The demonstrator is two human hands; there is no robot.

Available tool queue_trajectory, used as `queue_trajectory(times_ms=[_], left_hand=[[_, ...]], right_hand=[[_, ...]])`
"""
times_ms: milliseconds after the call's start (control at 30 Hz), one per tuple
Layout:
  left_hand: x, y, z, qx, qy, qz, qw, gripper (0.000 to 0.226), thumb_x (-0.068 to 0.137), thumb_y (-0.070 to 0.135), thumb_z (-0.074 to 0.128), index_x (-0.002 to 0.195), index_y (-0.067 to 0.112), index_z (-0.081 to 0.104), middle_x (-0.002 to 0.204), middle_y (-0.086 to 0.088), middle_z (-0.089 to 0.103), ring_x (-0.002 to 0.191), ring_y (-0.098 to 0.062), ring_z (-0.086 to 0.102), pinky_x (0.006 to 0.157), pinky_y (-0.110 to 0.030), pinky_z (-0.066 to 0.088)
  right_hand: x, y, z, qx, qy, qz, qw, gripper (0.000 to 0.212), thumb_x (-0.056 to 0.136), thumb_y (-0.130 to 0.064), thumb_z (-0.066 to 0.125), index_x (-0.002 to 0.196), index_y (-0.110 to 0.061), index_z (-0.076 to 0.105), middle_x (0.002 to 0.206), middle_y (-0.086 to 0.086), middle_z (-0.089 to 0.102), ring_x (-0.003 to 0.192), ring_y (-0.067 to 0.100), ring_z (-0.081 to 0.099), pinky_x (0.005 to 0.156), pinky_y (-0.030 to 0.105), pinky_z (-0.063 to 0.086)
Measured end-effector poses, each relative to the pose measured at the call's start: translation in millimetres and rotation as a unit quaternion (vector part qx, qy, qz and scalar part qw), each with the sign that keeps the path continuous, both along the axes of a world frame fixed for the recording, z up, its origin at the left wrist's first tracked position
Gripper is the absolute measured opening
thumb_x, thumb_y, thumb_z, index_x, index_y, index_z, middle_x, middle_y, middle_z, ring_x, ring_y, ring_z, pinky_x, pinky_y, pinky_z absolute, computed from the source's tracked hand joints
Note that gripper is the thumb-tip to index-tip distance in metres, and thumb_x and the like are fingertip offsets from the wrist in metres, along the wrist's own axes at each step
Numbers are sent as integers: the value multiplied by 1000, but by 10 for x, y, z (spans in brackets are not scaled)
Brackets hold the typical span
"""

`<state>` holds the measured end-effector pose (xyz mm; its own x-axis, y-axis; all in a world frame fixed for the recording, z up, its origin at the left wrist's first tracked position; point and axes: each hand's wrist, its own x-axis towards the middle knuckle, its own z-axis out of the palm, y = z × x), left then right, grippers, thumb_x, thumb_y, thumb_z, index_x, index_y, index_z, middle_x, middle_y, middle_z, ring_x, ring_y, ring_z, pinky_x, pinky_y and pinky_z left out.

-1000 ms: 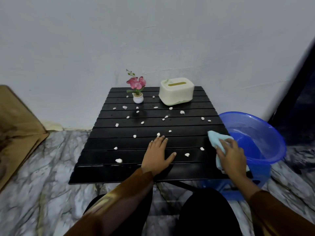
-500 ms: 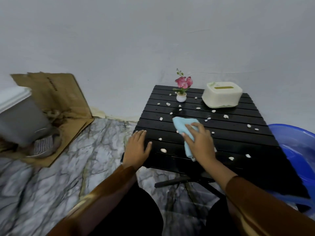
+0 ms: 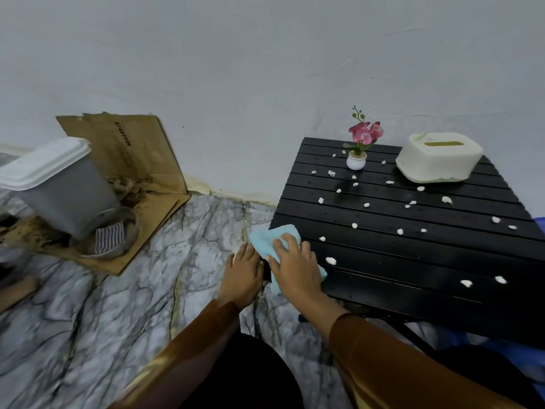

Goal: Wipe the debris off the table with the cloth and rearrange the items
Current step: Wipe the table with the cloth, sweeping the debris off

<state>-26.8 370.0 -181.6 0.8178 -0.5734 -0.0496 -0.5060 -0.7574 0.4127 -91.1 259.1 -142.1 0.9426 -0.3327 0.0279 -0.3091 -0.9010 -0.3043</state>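
cloth point(image 3: 272, 242) moved to table point(image 3: 413, 261) left edge | right hand point(image 3: 295, 268) presses it flat | left hand point(image 3: 243, 273) released

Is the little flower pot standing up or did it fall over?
Standing up. The small white pot with pink flowers sits upright on the black slatted table, stem pointing up.

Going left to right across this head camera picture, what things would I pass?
Grey bin → cardboard → left hand → right hand on the blue cloth → flower pot → tissue box.
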Motion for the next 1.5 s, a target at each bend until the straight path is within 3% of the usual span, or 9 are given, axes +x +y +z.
queue_trajectory(times_ms=[167, 467, 867, 933, 1067, 1233, 1367, 1500], left_hand=[[91, -103, 18, -3, 6, -14, 1000, 51, 100, 32, 18, 150, 23, 20, 161, 1, 17, 150, -20, 9, 120, -40, 12], [189, -620, 79, 51, 0, -27, 998, 61, 100, 43, 24, 152, 16, 7, 162, -1, 1, 150, -20, -1, 121, -46, 9], [265, -679, 80, 52, -8, -24, 998, 62, 100, 43, 26, 152, 15, 9, 162, -2, 4, 150, -19, 2, 121, -43, 9], [267, -673, 86, 38, -8, -24, 999, 59, 100, 39, 26, 152, 13, 12, 162, -3, 8, 150, -19, 6, 121, -43, 12], [267, -616, 108, 25, -18, -19, 999, 54, 101, 29, 27, 150, 10, 18, 161, -6, 16, 147, -21, 20, 118, -41, 20], [240, -544, 86, 36, -26, -13, 999, 53, 101, 26, 26, 151, 11, 17, 161, -3, 14, 148, -18, 18, 118, -41, 19], [207, -556, 78, 36, -24, -4, 999, 53, 102, 27, 25, 151, 12, 15, 161, -3, 12, 149, -19, 14, 119, -42, 16], [227, -558, 80, 34, -14, -7, 999, 54, 101, 30, 25, 151, 14, 14, 162, -2, 11, 149, -19, 11, 119, -42, 14]], right_hand=[[116, -82, -53, -22, 7, -37, 999, 50, 97, -43, 32, 142, -19, 34, 151, 0, 28, 125, 31, 36, 98, 40, 34], [-141, -867, -57, -16, 7, -176, 984, 48, 96, -40, 36, 141, -23, 35, 151, -2, 27, 122, 30, 35, 100, 40, 32], [-943, -2151, 36, 0, -38, -418, 908, 35, 93, -29, 47, 121, -10, 57, 140, 7, 41, 113, 41, 40, 98, 46, 33], [-810, -1997, 132, 2, -63, -398, 915, 34, 92, -27, 48, 119, -9, 58, 137, 7, 45, 112, 40, 42, 95, 44, 36], [-465, -1187, 228, 23, -99, -261, 960, 34, 92, -28, 47, 123, -17, 54, 138, 1, 46, 111, 33, 45, 90, 39, 39], [-331, -327, 62, 32, -60, -145, 987, 41, 95, -32, 41, 133, -16, 45, 139, -1, 41, 115, 27, 41, 93, 37, 37], [-458, -274, -128, -32, -60, -130, 989, 45, 91, -35, 48, 131, -15, 49, 137, 0, 48, 105, 29, 51, 83, 38, 44], [-586, -630, -129, -28, -52, -127, 990, 47, 94, -35, 41, 136, -15, 42, 143, 1, 39, 111, 30, 44, 88, 39, 39]])
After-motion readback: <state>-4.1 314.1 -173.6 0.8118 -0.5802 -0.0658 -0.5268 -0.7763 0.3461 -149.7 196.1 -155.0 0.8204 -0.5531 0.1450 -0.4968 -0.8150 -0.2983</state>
